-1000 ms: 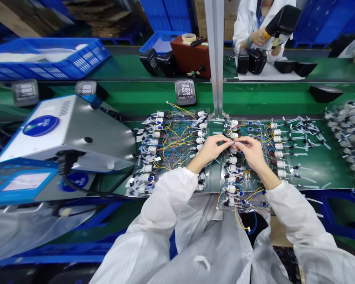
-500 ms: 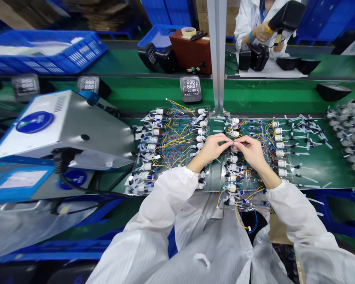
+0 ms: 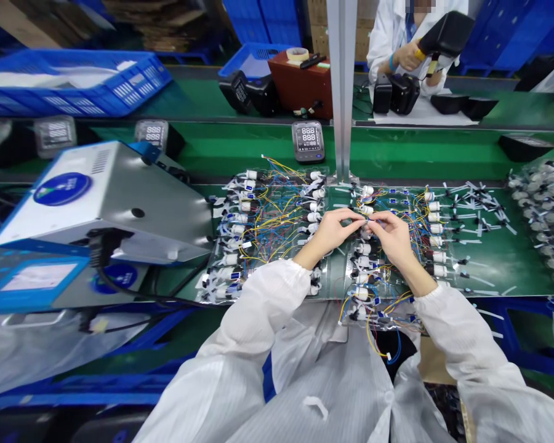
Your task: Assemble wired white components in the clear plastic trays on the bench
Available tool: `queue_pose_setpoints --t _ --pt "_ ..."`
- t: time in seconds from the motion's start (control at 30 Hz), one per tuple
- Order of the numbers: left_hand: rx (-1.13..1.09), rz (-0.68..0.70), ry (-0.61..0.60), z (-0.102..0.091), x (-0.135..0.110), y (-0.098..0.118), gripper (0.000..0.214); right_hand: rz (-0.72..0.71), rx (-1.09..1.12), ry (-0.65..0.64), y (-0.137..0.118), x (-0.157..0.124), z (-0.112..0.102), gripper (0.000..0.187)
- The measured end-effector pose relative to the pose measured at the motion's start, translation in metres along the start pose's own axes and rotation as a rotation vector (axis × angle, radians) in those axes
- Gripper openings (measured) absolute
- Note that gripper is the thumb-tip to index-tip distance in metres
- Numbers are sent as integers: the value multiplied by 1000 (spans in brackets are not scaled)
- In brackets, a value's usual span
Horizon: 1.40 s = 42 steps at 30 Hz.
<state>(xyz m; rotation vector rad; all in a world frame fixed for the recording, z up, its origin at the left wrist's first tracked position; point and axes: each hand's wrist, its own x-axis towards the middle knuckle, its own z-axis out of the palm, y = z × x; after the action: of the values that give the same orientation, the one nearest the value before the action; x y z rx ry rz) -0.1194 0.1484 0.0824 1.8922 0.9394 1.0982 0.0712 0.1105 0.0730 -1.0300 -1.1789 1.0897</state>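
The left hand and right hand meet, their fingers pinching a small white wired part. It sits among wires on a clear plastic sheet on the green worktop.

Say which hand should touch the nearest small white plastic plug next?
Probably the right hand: it lies over the clear wired panel holding the small white plastic plug; the left hand lies beside it.

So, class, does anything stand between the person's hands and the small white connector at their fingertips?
Nothing visible does: the left hand and right hand are right at the white connector; coloured wires run around it, not between.
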Motion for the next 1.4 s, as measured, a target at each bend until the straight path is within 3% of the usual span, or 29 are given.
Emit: queue_pose_setpoints --t 0.37,0.87,1.07,1.13,1.27,1.4 --pt "-31 -40 58 -1 -3 0 15 -5 20 13 -4 -2 0 25" --pt "-2 33 41 -2 -4 -3 17 -15 -12 -22 -5 -2 5 28" --pt "14 -2 26 1 -4 -3 24 51 20 -32 -1 -1 5 30" --pt "37 12 77 -1 -2 2 26 5 -56 5 -3 1 0 27" --pt "284 62 165 -13 8 8 30 -309 -485 68 -11 7 -19 13" --pt "626 -78 -72 -19 22 2 47 -445 -821 -70 -9 11 -30 14"
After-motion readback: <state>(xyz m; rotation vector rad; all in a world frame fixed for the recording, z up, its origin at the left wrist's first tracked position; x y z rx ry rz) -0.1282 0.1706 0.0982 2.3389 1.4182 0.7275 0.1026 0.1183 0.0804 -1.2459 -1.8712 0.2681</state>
